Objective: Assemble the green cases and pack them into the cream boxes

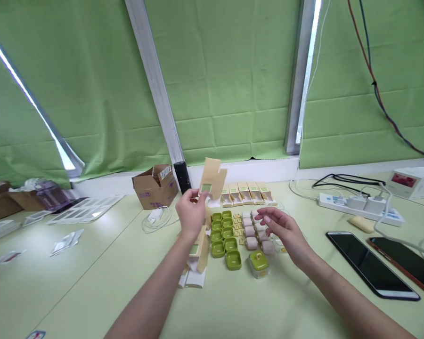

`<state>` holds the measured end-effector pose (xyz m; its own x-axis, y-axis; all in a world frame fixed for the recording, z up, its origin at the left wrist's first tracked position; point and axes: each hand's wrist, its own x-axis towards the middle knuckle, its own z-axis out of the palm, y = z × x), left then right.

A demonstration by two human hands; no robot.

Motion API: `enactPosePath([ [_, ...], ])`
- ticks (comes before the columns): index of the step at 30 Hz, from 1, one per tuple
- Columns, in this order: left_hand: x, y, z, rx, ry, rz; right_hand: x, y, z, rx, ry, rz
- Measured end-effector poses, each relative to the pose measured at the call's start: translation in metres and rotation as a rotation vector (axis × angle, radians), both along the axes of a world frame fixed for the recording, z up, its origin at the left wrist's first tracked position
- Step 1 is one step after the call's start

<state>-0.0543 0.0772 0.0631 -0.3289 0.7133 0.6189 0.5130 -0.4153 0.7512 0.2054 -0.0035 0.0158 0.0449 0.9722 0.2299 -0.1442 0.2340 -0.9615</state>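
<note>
My left hand pinches a pale yellow cardboard box with a small green window; its flaps stick out, raised above the table. My right hand hovers with fingers loosely spread and nothing visible in them, over two rows of pale pink and white rounded pieces. Between the hands stand rows of green square lids or cups and a column of small yellow pieces. In front is a clear container with a green lid. More folded yellow boxes lie under my left forearm.
Several yellow boxes stand in a row at the back. A brown carton and a black cylinder are behind on the left, near a coiled white cable. Right are a power strip and two phones.
</note>
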Motion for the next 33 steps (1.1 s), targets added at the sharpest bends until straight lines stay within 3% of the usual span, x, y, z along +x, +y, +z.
enactPosePath([
  [2, -0.006, 0.031, 0.008, -0.194, -0.014, -0.005, -0.002, -0.002, 0.001, -0.006, 0.002, 0.022],
  [6, -0.014, 0.091, 0.008, -0.376, 0.027, 0.078, -0.005, -0.004, 0.002, -0.018, -0.012, 0.05],
  [11, -0.013, 0.13, -0.003, -0.576, 0.189, 0.267, -0.006, -0.005, 0.004, -0.027, -0.02, 0.082],
  [17, 0.004, 0.145, -0.021, -0.71, 0.369, 0.351, -0.006, -0.007, 0.006, -0.036, -0.012, 0.109],
  [23, 0.015, 0.153, -0.036, -0.719, 0.558, 0.325, -0.007, -0.008, 0.01, -0.033, -0.016, 0.119],
  [33, 0.017, 0.139, -0.043, -0.67, 0.74, 0.242, -0.008, -0.007, 0.01, -0.038, -0.015, 0.114],
])
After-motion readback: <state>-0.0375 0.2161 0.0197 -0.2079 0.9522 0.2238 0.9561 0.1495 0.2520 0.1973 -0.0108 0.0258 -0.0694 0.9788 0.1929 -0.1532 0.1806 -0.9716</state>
